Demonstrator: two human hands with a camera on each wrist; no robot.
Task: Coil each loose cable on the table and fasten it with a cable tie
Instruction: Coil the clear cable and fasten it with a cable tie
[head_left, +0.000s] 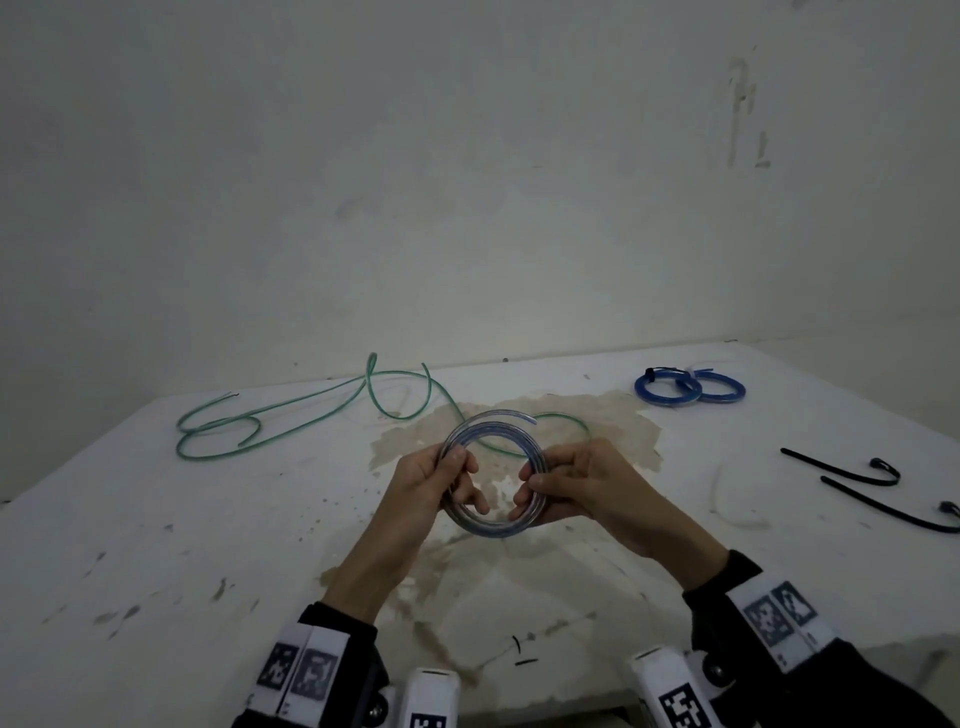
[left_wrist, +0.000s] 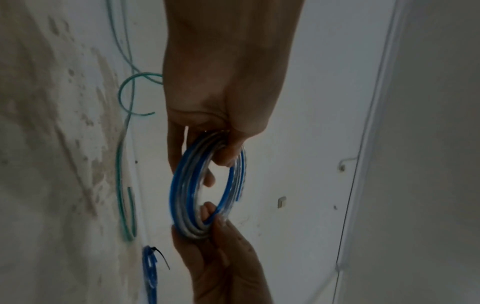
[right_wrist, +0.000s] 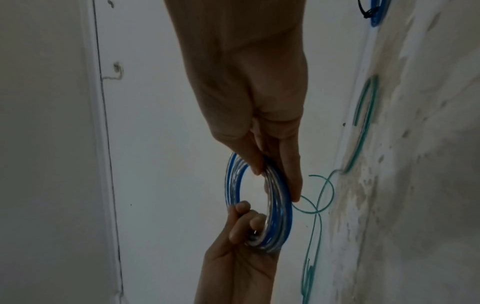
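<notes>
- Two hands share one coil: the left hand (head_left: 435, 483) pinches the left side of the blue-and-clear coil (head_left: 492, 529), thumb on top, fingers curled through the ring.
- Right hand (head_left: 571, 483) pinches the opposite side, thumb against fingers.
- Coil is held up off the bench (head_left: 156, 519), above a brownish stain (head_left: 597, 426), one free end poking out at the top.
- Behind it, a loose green cable (head_left: 291, 415) sprawls across the bench in open loops.
- Far right, two blue coils (head_left: 691, 387) lie touching; the left one seems tied with a dark tie, though it's small and hard to read.
- Near the right edge, two black cable ties (head_left: 878, 488) lie loose, close together.
</notes>
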